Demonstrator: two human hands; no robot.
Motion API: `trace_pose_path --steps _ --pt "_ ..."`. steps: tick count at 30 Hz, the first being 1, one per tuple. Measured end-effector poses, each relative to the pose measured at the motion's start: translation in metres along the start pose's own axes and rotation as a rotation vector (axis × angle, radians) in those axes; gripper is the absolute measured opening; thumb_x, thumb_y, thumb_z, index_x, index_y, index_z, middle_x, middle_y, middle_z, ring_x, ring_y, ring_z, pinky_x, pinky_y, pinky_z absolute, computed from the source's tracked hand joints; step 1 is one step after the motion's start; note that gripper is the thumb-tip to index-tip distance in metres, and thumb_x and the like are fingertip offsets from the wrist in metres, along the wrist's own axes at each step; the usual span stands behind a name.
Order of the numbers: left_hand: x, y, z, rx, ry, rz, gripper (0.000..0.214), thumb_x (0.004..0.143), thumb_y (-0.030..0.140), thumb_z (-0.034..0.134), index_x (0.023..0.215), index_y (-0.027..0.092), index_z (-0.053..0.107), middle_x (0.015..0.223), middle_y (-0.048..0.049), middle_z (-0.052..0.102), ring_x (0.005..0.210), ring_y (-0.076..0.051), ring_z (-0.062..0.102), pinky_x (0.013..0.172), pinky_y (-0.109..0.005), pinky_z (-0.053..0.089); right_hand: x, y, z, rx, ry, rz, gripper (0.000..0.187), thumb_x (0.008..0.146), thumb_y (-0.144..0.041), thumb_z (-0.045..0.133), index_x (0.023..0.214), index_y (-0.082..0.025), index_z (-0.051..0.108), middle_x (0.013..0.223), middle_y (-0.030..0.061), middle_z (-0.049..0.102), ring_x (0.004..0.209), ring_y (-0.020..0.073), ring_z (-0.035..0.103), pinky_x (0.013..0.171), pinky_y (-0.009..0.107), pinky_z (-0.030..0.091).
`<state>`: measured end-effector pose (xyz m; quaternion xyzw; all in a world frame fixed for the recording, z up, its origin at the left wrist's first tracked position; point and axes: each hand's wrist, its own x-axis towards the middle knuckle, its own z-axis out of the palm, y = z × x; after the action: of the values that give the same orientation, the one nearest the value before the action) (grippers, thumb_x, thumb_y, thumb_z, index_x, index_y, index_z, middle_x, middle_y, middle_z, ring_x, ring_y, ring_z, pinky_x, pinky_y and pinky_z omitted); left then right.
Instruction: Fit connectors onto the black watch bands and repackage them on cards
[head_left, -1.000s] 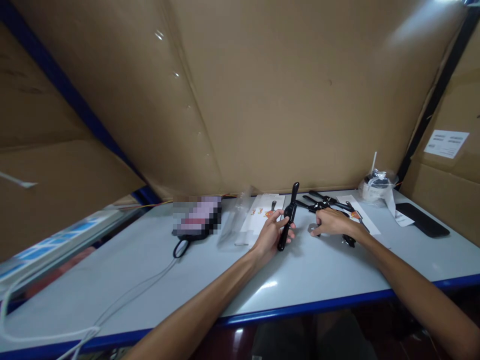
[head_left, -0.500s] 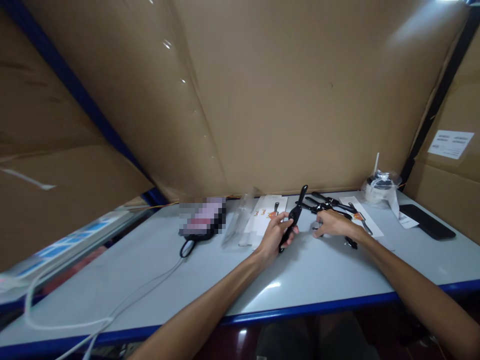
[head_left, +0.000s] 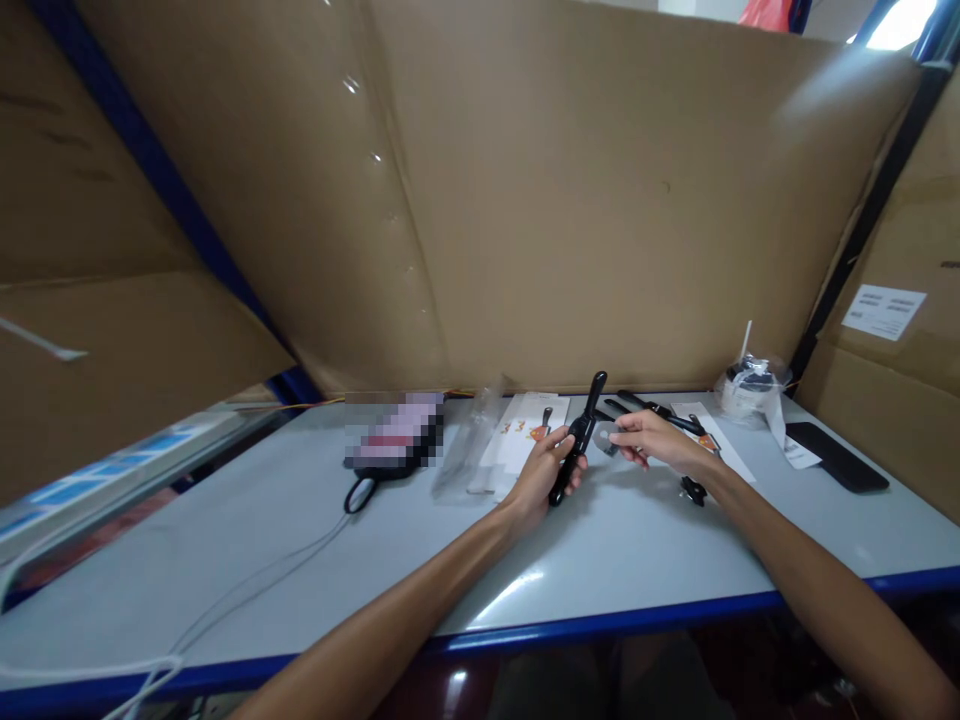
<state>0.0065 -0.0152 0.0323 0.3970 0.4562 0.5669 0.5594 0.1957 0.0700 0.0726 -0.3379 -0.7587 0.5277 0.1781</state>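
Observation:
My left hand is closed around a black handled tool, a long slim piece tilted with its rounded end pointing up and away. Pinched in my right hand is a thin, round, greyish disc, held close beside the tool; its material is hard to make out. Behind my right hand lie several more black handled tools, partly hidden by it. A small black part rests on the table below my right wrist.
White printed cards and a clear plastic bag lie left of my hands. Further left is a pixelated phone-like device with a cable. A wrapped cup and a flat black object are at right. Cardboard walls the back.
My right hand has lifted from the table by the black tools and moved left, bringing the disc beside the tool in my left hand. The camera view has shifted slightly.

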Motion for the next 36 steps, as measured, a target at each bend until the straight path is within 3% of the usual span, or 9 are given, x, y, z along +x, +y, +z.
trace_pose_path --steps 3,10,17,23,31,36 --pt "0.0 -0.001 0.0 0.001 -0.026 0.002 0.03 0.084 0.044 0.066 0.095 0.022 0.049 0.062 0.0025 0.061 0.04 -0.009 0.047 0.039 -0.02 0.033 0.002 0.003 0.001 -0.045 0.003 -0.003 0.036 0.085 -0.045 0.066 0.069 -0.02 0.046 0.058 -0.0054 0.051 0.048 0.0083 0.045 0.047 0.023 0.036" --pt "-0.001 -0.002 0.004 0.092 -0.013 0.011 0.033 0.087 0.051 0.062 0.083 0.022 0.046 0.055 0.0054 0.053 0.032 -0.005 0.029 0.032 -0.019 0.015 0.0 0.0 0.006 0.037 -0.089 -0.024 0.038 0.083 -0.046 0.069 0.071 -0.021 0.044 0.059 -0.0058 0.052 0.049 0.0087 0.047 0.047 0.022 0.039" --pt "-0.002 -0.005 0.007 0.191 -0.05 0.046 0.045 0.085 0.064 0.06 0.082 0.021 0.049 0.054 0.0051 0.052 0.033 -0.005 0.03 0.032 -0.019 0.016 0.004 0.007 0.009 0.13 -0.099 -0.02 0.028 0.081 -0.037 0.07 0.072 -0.02 0.05 0.063 -0.0034 0.057 0.052 0.0103 0.051 0.046 0.022 0.042" --pt "0.0 -0.01 0.005 0.287 -0.108 0.1 0.047 0.079 0.064 0.066 0.084 0.02 0.05 0.055 0.0067 0.051 0.034 -0.004 0.031 0.032 -0.018 0.019 0.008 0.012 0.011 0.227 -0.053 -0.035 0.023 0.077 -0.035 0.075 0.077 -0.017 0.061 0.068 0.0005 0.062 0.06 0.012 0.058 0.047 0.021 0.044" --pt "-0.004 -0.006 0.007 0.273 -0.111 0.106 0.043 0.084 0.062 0.061 0.087 0.022 0.048 0.057 0.0078 0.049 0.036 -0.006 0.033 0.031 -0.018 0.027 0.011 0.018 0.006 0.106 -0.061 -0.05 0.027 0.082 -0.041 0.07 0.073 -0.018 0.059 0.073 0.0041 0.068 0.06 0.0125 0.059 0.048 0.022 0.046" --pt "-0.004 -0.007 0.007 0.262 -0.115 0.077 0.04 0.086 0.06 0.058 0.087 0.021 0.048 0.059 0.0067 0.051 0.035 -0.005 0.032 0.03 -0.016 0.018 0.011 0.018 0.004 0.084 -0.104 -0.117 0.032 0.084 -0.047 0.067 0.075 -0.018 0.058 0.079 0.0061 0.07 0.064 0.013 0.06 0.049 0.022 0.048"
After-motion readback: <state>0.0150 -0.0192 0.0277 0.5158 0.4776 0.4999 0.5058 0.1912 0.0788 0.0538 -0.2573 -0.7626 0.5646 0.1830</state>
